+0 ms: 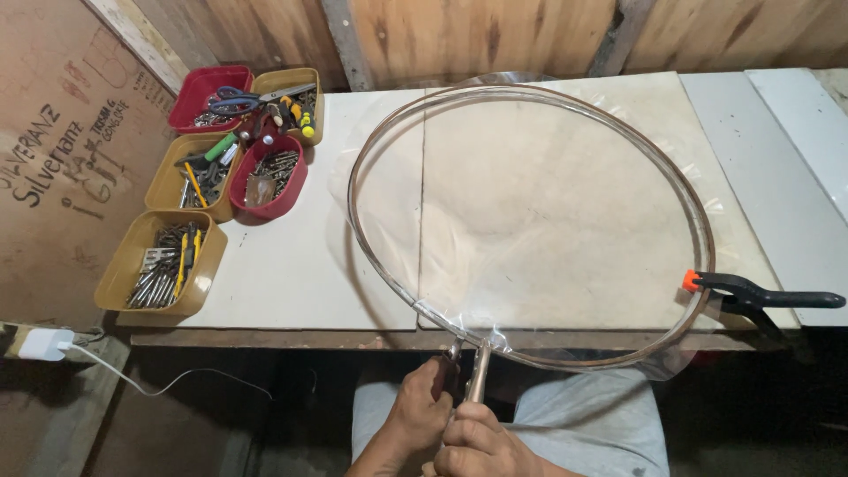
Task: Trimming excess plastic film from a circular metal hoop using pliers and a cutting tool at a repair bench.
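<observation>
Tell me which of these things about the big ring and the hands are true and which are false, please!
1. Both hands grip a pair of pliers at the near edge of the big hoop. True; the left hand and right hand close on its handles.
2. A clear plastic sheet is stretched across the hoop. True.
3. A black spring clamp with an orange tip sits on the hoop's left side. False: it is on the right side.
4. The small trays of tools stand to the right of the hoop. False: they are on the left of the table.
5. The hoop lies on a light table. True.
</observation>
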